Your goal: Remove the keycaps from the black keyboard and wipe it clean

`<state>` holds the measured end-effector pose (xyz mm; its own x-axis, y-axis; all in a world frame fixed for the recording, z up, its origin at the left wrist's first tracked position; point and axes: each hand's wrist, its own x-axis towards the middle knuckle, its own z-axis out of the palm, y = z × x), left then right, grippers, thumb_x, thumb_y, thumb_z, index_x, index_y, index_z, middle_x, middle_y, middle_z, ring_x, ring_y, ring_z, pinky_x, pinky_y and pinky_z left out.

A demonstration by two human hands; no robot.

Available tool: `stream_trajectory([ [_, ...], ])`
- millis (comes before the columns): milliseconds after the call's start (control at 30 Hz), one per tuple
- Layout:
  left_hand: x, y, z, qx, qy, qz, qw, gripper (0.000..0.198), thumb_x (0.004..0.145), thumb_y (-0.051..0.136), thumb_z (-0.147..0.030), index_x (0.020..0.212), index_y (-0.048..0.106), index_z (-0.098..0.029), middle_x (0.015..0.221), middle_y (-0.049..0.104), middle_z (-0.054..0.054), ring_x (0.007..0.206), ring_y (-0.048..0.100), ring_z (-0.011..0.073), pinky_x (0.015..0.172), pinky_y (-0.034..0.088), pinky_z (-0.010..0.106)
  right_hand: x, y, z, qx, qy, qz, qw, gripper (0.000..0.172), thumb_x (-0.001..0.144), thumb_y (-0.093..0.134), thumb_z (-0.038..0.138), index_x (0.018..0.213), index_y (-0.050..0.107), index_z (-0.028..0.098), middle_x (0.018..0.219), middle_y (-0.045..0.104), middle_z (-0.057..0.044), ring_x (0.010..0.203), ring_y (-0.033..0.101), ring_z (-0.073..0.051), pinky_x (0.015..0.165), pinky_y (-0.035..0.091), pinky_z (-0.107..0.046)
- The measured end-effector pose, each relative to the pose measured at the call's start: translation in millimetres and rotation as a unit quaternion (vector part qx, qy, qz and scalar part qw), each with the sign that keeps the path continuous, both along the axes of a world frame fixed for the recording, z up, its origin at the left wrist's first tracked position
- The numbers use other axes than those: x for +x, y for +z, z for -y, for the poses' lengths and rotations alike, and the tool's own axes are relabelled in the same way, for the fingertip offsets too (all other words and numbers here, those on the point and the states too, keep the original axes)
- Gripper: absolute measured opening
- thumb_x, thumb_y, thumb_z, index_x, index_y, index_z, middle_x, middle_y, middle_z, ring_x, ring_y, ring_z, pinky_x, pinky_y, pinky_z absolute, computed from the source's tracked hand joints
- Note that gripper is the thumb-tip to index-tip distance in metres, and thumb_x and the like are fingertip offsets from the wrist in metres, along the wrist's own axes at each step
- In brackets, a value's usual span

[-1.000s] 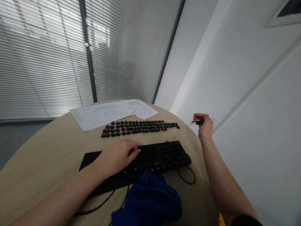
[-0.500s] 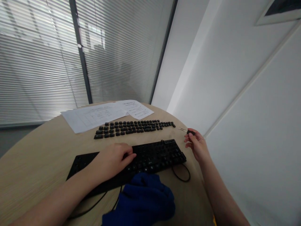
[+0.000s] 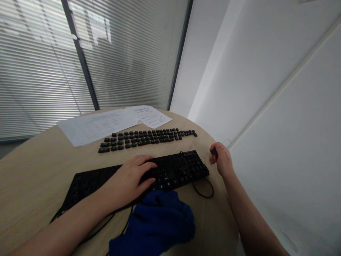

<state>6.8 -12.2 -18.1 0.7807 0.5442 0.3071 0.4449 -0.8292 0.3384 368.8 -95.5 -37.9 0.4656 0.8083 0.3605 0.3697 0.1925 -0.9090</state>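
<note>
A black keyboard point(image 3: 174, 170) lies slantwise on the table, several of its keycaps removed on the left part. My left hand point(image 3: 133, 176) rests on its middle, fingers apart and stretched toward the right, holding nothing. Beyond the keyboard's right end, my right hand point(image 3: 223, 156) is closed round the black handle of a wire keycap puller point(image 3: 213, 151). Thin wires show faintly on either side of that hand. Loose black keycaps point(image 3: 141, 138) stand in rows behind the keyboard.
A bunched blue cloth point(image 3: 160, 224) lies in front of the keyboard, near its cable point(image 3: 206, 195). Printed papers point(image 3: 98, 124) lie at the back of the round wooden table point(image 3: 29, 170). A white wall point(image 3: 287, 135) rises close on the right.
My left hand's fingers have spread from a curled pose on the keyboard. My right hand has turned, with the keycap puller in it. The view has shifted slightly.
</note>
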Motion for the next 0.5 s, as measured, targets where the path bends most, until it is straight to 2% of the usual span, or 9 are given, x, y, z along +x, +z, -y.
stream_trajectory([
  [100, 2, -9.2, 0, 0.023, -0.005, -0.029, 0.999, 0.044, 0.094, 0.063, -0.04, 0.134, 0.066, -0.022, 0.153, 0.054, 0.015, 0.144, 0.047, 0.0339, 0.121, 0.036, 0.054, -5, 1.9, 4, -0.014, 0.022, -0.014, 1.0, 0.038, 0.096, 0.049, 0.059, 0.08, 0.054, 0.025, 0.049, 0.038, 0.009, 0.038, 0.04, -0.011, 0.04, 0.034, -0.025],
  [233, 3, -16.0, 0, 0.013, -0.003, -0.062, 0.998, 0.056, 0.095, 0.061, -0.046, 0.146, 0.057, -0.023, 0.159, 0.048, 0.017, 0.149, 0.042, 0.0368, 0.123, 0.031, 0.06, -11, 4.7, 8, -0.113, 0.081, 0.077, 0.987, 0.031, 0.096, 0.049, 0.047, 0.079, 0.056, 0.023, 0.052, 0.051, 0.005, 0.045, 0.049, -0.013, 0.044, 0.037, -0.025],
  [367, 3, -18.4, 0, 0.007, 0.004, -0.066, 0.998, 0.058, 0.096, 0.059, -0.05, 0.148, 0.055, -0.023, 0.16, 0.047, 0.017, 0.148, 0.043, 0.0376, 0.122, 0.031, 0.061, -11, 5.5, 7, -0.115, 0.048, 0.134, 0.983, 0.027, 0.099, 0.045, 0.042, 0.083, 0.057, 0.023, 0.052, 0.055, 0.004, 0.047, 0.054, -0.015, 0.047, 0.039, -0.026],
  [500, 5, -16.7, 1, 0.001, 0.013, -0.096, 0.995, 0.058, 0.097, 0.057, -0.05, 0.148, 0.056, -0.023, 0.161, 0.046, 0.017, 0.149, 0.042, 0.0377, 0.122, 0.03, 0.06, -4, 0.8, 3, -0.103, 0.009, 0.141, 0.985, 0.031, 0.102, 0.042, 0.048, 0.088, 0.056, 0.023, 0.049, 0.053, 0.005, 0.046, 0.055, -0.016, 0.049, 0.042, -0.027],
])
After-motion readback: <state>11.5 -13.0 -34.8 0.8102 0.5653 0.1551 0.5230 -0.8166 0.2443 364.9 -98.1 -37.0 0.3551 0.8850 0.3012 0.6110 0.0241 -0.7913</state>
